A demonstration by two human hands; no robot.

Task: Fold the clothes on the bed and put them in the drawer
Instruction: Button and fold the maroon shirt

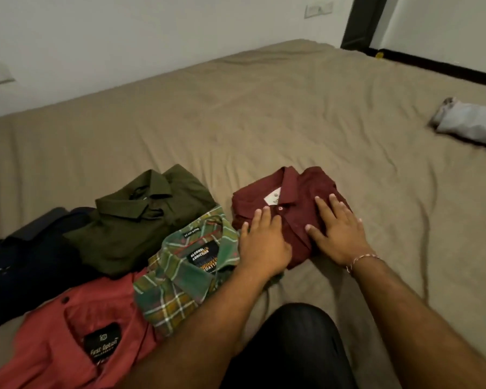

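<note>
Head view, the only one: both hands flat on a folded maroon shirt (309,192) lying mid-bed on the tan bedsheet (236,113), collar at the far end. Left hand (263,242) has straight, slightly spread fingers pressing the shirt's left part; right hand (337,234) likewise, fingers straight and spread on the right part, thin bracelet (362,259) at the wrist. Neither hand grips anything, just pressing. Step in hand looks like smoothing or finishing the fold on the maroon one. Left of it, folded already: green plaid shirt (174,287) touching the maroon shirt's near-left edge, olive shirt (141,220) farther back, coral shirt (68,327) nearest left, dark navy garment (26,265) at far left, partly under the olive one. Grey rolled cloth (466,122) sits well apart at the right edge; cannot tell if it is clothing. Folding seems nearly done; no drawer in view. Next move probably calls for sliding fingers under the maroon shirt to lift it without breaking the fold, or stacking it with the others for carrying. Writing: coral shirt label reads "First Option"; plaid shirt label reads "ALCOHOL ADDICTION", lower lines partly cut off, roughly "ENGINEER..."; small tab above too small to read. Maroon neck label is pale with a drawing, text unreadable.
</note>
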